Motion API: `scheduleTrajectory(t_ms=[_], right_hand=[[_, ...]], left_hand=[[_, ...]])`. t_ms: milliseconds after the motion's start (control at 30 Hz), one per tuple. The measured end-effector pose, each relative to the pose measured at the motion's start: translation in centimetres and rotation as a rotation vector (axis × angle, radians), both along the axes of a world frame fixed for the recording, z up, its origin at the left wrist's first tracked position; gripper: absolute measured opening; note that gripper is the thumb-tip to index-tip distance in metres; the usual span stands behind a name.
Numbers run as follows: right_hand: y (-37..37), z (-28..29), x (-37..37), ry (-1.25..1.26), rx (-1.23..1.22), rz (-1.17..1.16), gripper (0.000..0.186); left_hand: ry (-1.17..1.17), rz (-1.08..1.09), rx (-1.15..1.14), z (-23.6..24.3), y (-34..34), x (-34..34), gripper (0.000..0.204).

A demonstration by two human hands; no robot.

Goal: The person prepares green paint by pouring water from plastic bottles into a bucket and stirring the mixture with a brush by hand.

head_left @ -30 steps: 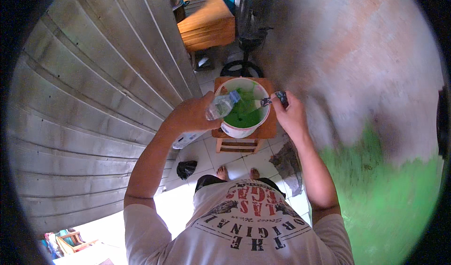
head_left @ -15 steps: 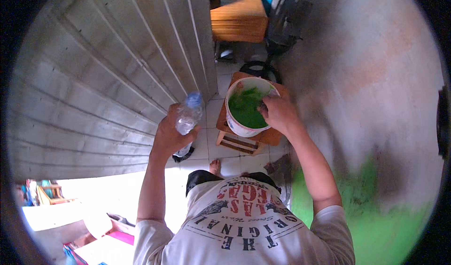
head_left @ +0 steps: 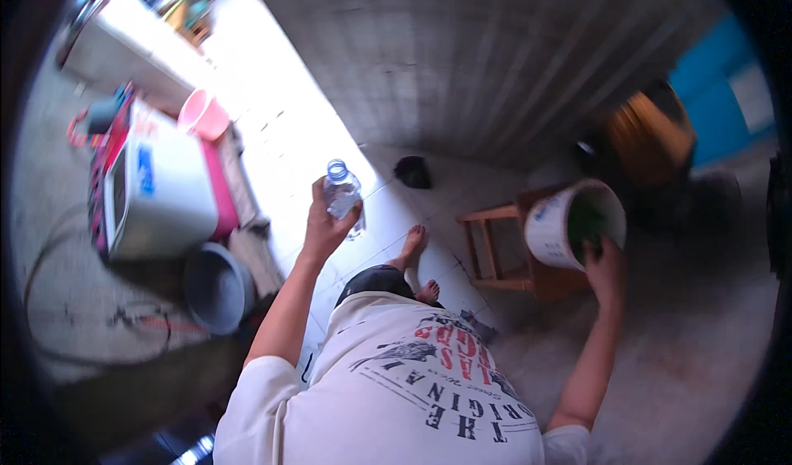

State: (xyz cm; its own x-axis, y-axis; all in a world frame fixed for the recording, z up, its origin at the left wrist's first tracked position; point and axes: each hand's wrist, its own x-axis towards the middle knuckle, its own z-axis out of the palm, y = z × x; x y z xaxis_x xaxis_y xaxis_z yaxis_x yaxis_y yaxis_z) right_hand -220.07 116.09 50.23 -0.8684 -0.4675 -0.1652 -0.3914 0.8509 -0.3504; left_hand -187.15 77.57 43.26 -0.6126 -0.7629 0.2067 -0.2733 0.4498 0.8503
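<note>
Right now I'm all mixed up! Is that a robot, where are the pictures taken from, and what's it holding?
No robot here, just somebody's bare left grip and right grip, meaning their two hands. Every picture comes from a camera on that person's head, looking down, so you see their own shirt and bare feet. The wide lens bends straight lines.

The left one is wrapped around a clear plastic bottle. The right one is at the mouth of a white bucket; its fingertips are too hidden to tell whether it's holding anything. Inside the bucket is green stuff.

The bucket stands on a wooden stool. A dark, blurry bundle lies on the tiled floor.
</note>
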Motion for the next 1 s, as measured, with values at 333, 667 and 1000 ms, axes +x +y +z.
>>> scheduleTrajectory(t_ms=[333, 667, 1000], right_hand=[[1.8, -1.4, -3.1, 0.073, 0.210, 0.053, 0.056], [4.9, -0.9, -6.9, 0.192, 0.185, -0.013, 0.058], [-1.4, 1.9, 1.9, 0.392, 0.007, -0.255, 0.033]], left_hand=[[-0.066, 0.654, -0.133, -8.8, -0.4, 17.5, 0.071], [-0.101, 1.284, -0.029, -17.4, -6.1, 38.6, 0.067], [-0.218, 1.650, 0.091, -30.9, -14.6, 62.0, 0.084]])
